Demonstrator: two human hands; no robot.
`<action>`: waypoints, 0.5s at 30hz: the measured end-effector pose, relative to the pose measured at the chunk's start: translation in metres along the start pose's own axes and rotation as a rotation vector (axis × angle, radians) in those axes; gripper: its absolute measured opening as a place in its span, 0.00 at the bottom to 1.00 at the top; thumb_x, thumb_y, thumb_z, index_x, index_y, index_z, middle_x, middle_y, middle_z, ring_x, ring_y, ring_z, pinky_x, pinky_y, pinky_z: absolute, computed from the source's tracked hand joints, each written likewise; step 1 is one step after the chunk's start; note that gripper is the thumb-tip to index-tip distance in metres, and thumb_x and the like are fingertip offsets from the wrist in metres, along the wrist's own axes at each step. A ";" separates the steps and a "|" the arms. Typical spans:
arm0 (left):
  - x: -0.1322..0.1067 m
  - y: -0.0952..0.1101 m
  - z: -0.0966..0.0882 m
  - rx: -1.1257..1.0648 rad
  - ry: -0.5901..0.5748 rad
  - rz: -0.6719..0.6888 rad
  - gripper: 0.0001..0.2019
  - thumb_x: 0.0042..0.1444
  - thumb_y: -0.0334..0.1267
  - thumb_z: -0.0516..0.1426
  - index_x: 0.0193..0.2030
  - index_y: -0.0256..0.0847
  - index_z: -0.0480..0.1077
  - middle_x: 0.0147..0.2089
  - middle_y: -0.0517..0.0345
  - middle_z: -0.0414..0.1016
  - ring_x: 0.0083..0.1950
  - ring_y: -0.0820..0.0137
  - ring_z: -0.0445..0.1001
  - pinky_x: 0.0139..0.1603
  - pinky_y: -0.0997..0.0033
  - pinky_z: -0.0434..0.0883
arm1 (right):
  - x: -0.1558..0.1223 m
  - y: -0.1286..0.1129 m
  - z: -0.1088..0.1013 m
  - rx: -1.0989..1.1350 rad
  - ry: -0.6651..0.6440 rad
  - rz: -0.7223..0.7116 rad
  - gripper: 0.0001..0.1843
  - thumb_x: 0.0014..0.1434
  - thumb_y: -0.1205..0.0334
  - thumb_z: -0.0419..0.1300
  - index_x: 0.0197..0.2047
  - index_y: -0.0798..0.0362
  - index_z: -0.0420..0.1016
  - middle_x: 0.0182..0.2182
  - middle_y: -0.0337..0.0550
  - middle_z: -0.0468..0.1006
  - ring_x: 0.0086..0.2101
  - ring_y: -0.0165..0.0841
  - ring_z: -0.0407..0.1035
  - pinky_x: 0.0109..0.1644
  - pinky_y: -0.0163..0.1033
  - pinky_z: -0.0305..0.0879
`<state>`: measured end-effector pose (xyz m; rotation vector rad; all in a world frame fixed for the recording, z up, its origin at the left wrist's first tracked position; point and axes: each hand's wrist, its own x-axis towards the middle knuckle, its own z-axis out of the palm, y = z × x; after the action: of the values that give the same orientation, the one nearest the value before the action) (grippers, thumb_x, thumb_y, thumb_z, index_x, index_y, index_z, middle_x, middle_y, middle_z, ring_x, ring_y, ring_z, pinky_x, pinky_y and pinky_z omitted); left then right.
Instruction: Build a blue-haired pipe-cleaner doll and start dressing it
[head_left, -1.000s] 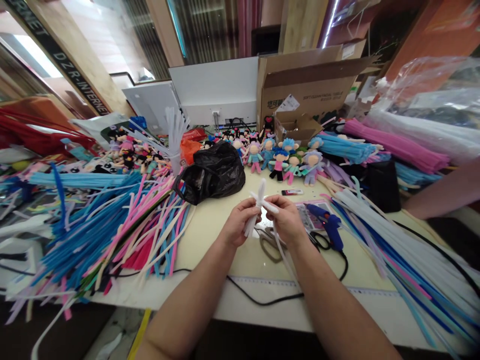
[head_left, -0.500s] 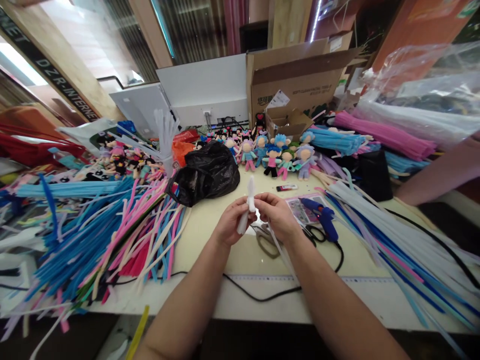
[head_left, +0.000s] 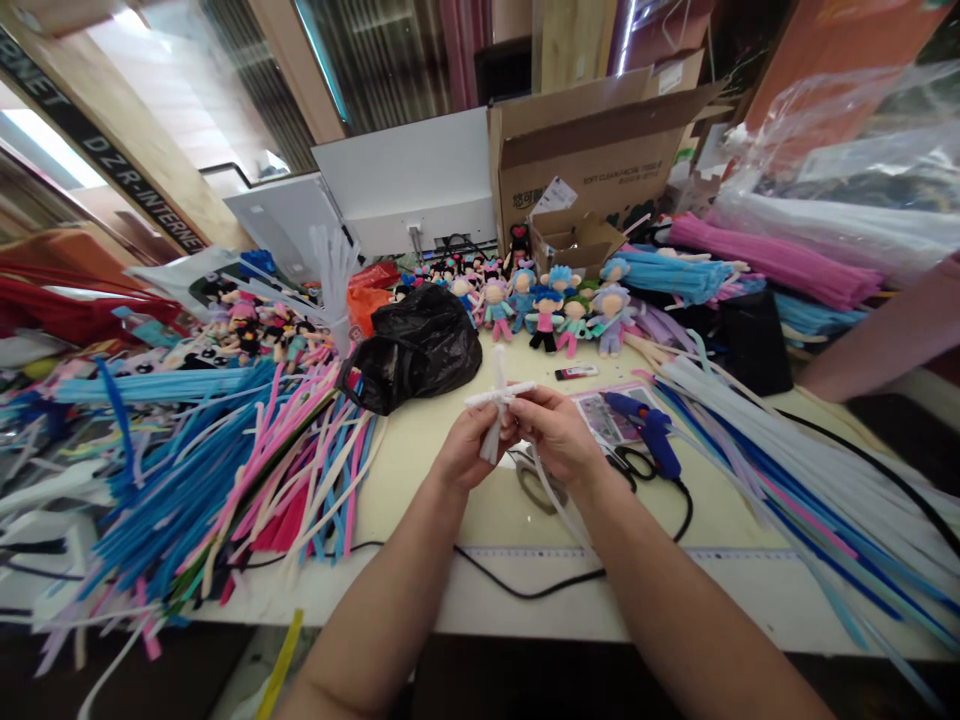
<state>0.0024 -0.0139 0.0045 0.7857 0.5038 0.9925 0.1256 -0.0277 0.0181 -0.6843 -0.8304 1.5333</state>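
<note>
Left hand [head_left: 466,452] and right hand [head_left: 559,435], fingers pinching a white pipe-cleaner cross [head_left: 498,396] from either side, above the bench [head_left: 420,480], just in front and right of the black bag [head_left: 417,347]. Blue glue gun [head_left: 651,430] lies further right of the bag, on the bench.
</note>
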 end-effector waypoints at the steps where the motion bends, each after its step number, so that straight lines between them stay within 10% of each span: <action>1: 0.000 0.000 0.000 0.008 0.008 0.000 0.16 0.48 0.46 0.64 0.25 0.35 0.68 0.22 0.62 0.61 0.26 0.77 0.62 0.33 0.74 0.66 | 0.000 0.001 0.000 -0.006 0.016 -0.011 0.12 0.43 0.57 0.70 0.31 0.53 0.78 0.20 0.36 0.75 0.20 0.26 0.65 0.23 0.32 0.55; 15: 0.003 -0.004 -0.005 -0.008 0.081 -0.022 0.17 0.42 0.42 0.68 0.34 0.35 0.69 0.24 0.63 0.70 0.20 0.82 0.64 0.27 0.79 0.63 | 0.006 0.016 -0.006 -0.077 0.207 -0.109 0.10 0.44 0.58 0.70 0.26 0.54 0.76 0.19 0.33 0.69 0.19 0.22 0.56 0.22 0.32 0.49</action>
<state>0.0024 -0.0108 -0.0018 0.7338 0.5768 1.0085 0.1206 -0.0221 0.0013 -0.8257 -0.7604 1.3134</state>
